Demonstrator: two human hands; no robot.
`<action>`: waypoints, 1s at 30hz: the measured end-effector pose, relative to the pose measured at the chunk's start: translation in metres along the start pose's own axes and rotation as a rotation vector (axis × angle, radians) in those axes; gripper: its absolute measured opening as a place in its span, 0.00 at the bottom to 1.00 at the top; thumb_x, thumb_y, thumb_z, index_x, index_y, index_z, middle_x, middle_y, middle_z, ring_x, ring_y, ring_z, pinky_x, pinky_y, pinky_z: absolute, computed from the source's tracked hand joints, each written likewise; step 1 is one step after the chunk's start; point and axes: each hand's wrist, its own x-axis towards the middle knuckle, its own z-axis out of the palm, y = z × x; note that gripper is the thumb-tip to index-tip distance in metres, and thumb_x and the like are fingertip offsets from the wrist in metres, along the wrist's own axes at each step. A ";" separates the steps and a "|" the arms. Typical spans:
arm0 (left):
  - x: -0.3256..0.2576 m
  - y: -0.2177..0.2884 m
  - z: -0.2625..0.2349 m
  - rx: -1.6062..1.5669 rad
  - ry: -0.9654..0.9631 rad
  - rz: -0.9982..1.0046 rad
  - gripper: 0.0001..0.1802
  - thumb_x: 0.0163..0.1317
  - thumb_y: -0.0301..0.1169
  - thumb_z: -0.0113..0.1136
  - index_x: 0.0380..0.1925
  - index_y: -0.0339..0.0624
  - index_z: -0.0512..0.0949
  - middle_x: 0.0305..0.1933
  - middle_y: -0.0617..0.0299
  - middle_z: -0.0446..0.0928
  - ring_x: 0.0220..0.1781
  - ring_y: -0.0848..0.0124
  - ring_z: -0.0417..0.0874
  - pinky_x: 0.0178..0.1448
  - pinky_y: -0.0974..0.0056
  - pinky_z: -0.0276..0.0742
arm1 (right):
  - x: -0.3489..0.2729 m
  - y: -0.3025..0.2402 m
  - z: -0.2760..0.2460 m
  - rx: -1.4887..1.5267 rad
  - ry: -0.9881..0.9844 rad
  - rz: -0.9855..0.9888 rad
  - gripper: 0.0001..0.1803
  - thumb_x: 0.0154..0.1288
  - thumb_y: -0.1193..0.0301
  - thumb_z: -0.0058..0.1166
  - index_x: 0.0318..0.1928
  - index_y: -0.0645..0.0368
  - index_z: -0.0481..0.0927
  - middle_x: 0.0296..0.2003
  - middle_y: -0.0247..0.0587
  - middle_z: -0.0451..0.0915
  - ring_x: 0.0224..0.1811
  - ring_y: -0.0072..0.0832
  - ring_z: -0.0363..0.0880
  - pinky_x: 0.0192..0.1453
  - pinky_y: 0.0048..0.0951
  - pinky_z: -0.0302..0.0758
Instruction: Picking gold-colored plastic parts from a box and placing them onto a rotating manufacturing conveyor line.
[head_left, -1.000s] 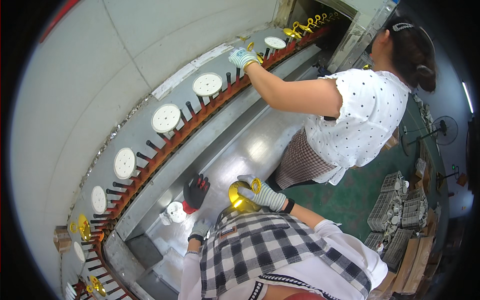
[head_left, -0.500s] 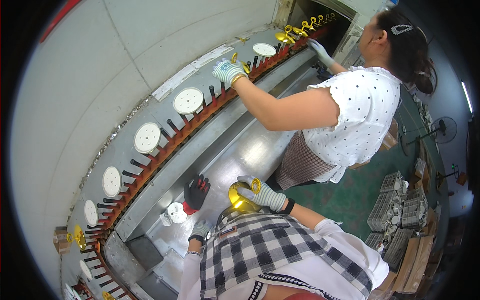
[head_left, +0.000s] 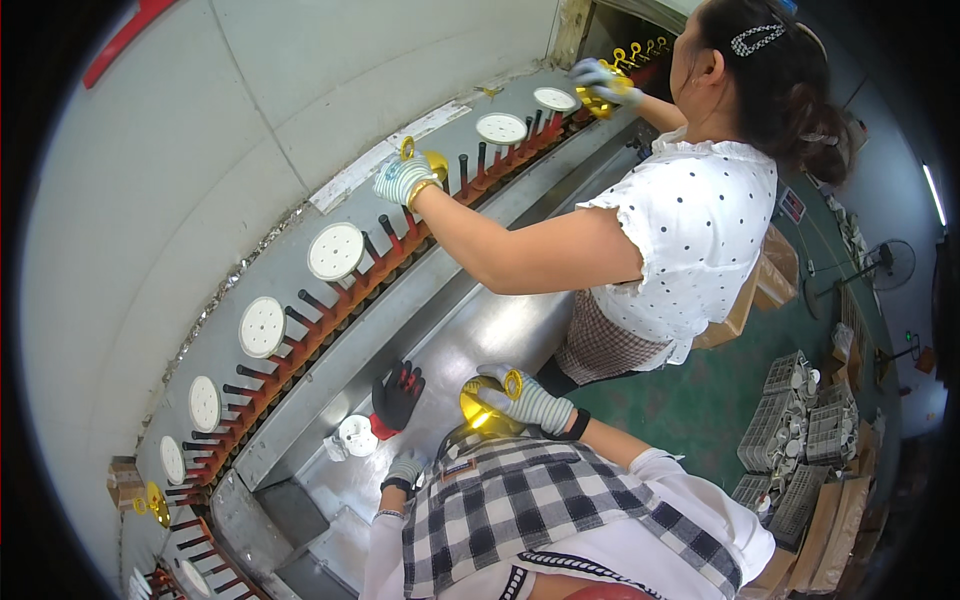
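My right hand (head_left: 535, 402), in a striped white glove, grips a shiny gold dish-shaped part (head_left: 482, 408) with a small ring on it, close against the checked apron (head_left: 490, 490). Lower and to the left, my left hand (head_left: 405, 468) rests by the apron's edge above the metal bench; its glove shows, but its fingers are too hidden to read. On the bench in front of me lie a black and red work glove (head_left: 399, 396) and a round white part (head_left: 358, 436) with holes.
A curved conveyor with red, black-tipped pegs (head_left: 318, 302) carries white perforated discs (head_left: 262, 327). At the right a co-worker's left hand (head_left: 405, 180) and right hand (head_left: 603, 80) each hold gold parts. Grey crates (head_left: 768, 430) and cardboard (head_left: 838, 530) stand on the green floor (head_left: 670, 420).
The conveyor's discs have moved toward the lower left. The co-worker's left hand has shifted left along it, and their right hand has taken hold of gold parts. My hands have barely moved.
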 end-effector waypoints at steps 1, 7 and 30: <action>0.014 0.004 0.004 0.220 -0.165 -0.482 0.46 0.62 0.61 0.57 0.74 0.45 0.70 0.78 0.40 0.65 0.80 0.47 0.66 0.81 0.53 0.63 | 0.001 -0.002 0.002 0.000 -0.008 -0.005 0.37 0.71 0.47 0.57 0.65 0.66 0.76 0.60 0.61 0.78 0.64 0.51 0.78 0.71 0.41 0.72; 0.006 -0.024 -0.002 0.338 -0.338 -0.967 0.46 0.63 0.60 0.57 0.74 0.43 0.70 0.78 0.41 0.66 0.79 0.48 0.67 0.81 0.54 0.63 | 0.004 -0.004 0.007 -0.012 -0.016 -0.061 0.35 0.70 0.50 0.57 0.65 0.66 0.76 0.60 0.61 0.78 0.64 0.51 0.78 0.72 0.42 0.72; 0.034 0.005 0.000 0.447 -0.367 -0.987 0.42 0.60 0.58 0.60 0.68 0.40 0.76 0.72 0.40 0.74 0.75 0.46 0.73 0.77 0.52 0.68 | 0.004 -0.009 -0.001 -0.049 -0.037 -0.036 0.32 0.72 0.54 0.55 0.66 0.65 0.75 0.61 0.59 0.77 0.65 0.50 0.77 0.73 0.40 0.71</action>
